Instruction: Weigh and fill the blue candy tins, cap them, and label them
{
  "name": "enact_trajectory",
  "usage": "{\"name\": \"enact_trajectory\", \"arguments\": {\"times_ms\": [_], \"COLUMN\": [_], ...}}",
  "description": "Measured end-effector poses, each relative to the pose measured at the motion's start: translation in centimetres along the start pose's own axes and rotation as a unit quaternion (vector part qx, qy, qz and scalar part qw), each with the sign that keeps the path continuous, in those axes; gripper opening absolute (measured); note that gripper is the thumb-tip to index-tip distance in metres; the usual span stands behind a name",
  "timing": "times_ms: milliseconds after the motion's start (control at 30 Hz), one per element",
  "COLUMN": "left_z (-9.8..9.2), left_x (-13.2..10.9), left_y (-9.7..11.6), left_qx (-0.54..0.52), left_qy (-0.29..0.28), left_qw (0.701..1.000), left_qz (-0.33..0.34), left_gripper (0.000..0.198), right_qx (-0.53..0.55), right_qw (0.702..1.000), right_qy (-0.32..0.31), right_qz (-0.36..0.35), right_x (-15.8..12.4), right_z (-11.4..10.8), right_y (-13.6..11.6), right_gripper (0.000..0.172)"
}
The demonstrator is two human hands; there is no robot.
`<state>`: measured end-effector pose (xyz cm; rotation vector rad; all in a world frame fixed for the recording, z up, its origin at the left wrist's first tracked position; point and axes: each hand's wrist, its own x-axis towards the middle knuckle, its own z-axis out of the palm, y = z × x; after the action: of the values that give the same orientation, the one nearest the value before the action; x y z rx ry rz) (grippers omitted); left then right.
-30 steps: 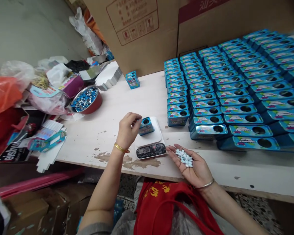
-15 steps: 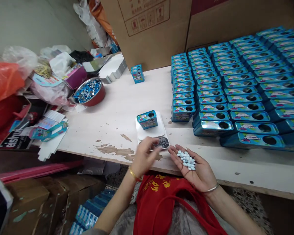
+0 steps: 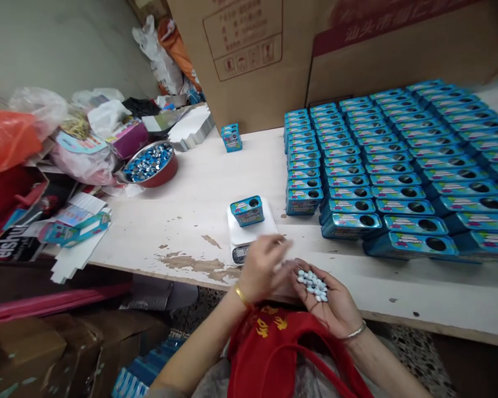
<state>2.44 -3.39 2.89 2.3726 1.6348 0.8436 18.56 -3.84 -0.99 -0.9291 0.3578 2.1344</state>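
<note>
A small heap of pale blue-white candies (image 3: pixel 312 284) rests in the upturned palm of my right hand (image 3: pixel 336 305), whose fingers curl slightly around it. My left hand (image 3: pixel 262 267) hovers just left of the heap, its fingers bent and smeared by motion, so whether they pinch anything is unclear. Behind it is a white scale (image 3: pixel 237 232), its dark display (image 3: pixel 239 254) partly covered by that hand. On the scale's platform stands a blue tin (image 3: pixel 247 211) with a round opening in its top.
Rows of similar blue tins (image 3: pixel 398 196) fill the right side of the table (image 3: pixel 199 204). Another tin (image 3: pixel 231 137) stands near a large cardboard box (image 3: pixel 249 99). At left are a red bowl (image 3: pixel 166 171) of blue-and-silver pieces, white cartons (image 3: pixel 191 126) and plastic bags (image 3: pixel 85 160).
My left hand has moved right, from over the scale's display toward the candies in my right palm. The view has shifted slightly; the tin remains on the scale.
</note>
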Motion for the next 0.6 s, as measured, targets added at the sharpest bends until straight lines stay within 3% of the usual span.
{"name": "enact_trajectory", "arguments": {"times_ms": [33, 100, 167, 267, 367, 500, 600], "left_z": [-1.1, -3.1, -4.6, -5.2, -3.8, -0.1, 2.3], "left_x": [0.8, 2.4, 4.0, 5.9, 7.5, 9.3, 10.1], "left_y": [-1.4, -4.4, -6.7, -7.7, -6.1, -3.7, -3.6], "left_qx": [0.041, 0.118, 0.147, 0.132, 0.092, 0.059, 0.086], "left_qy": [0.05, 0.076, 0.025, -0.062, -0.07, -0.096, -0.093], "left_qw": [0.998, 0.986, 0.982, 0.985, 0.993, 0.993, 0.99], "left_qz": [-0.027, -0.085, -0.115, -0.094, -0.03, 0.04, 0.063], "left_gripper": [0.041, 0.059, 0.06, 0.036, 0.032, 0.037, 0.042], "right_qx": [-0.009, -0.021, -0.021, -0.015, -0.004, 0.008, 0.005], "right_qw": [1.0, 1.0, 0.999, 0.999, 0.999, 0.999, 0.999], "right_qy": [-0.006, -0.016, -0.021, -0.029, -0.032, -0.025, -0.026], "right_qz": [-0.005, -0.013, -0.021, -0.024, -0.03, -0.034, -0.032], "right_x": [0.0, 0.1, 0.2, 0.4, 0.6, 0.9, 1.5], "right_z": [0.0, -0.1, -0.2, -0.2, -0.2, -0.3, -1.1], "right_y": [0.0, -0.1, -0.3, -0.5, -0.7, -1.1, -1.6], "right_gripper": [0.023, 0.023, 0.022, 0.021, 0.02, 0.018, 0.018]}}
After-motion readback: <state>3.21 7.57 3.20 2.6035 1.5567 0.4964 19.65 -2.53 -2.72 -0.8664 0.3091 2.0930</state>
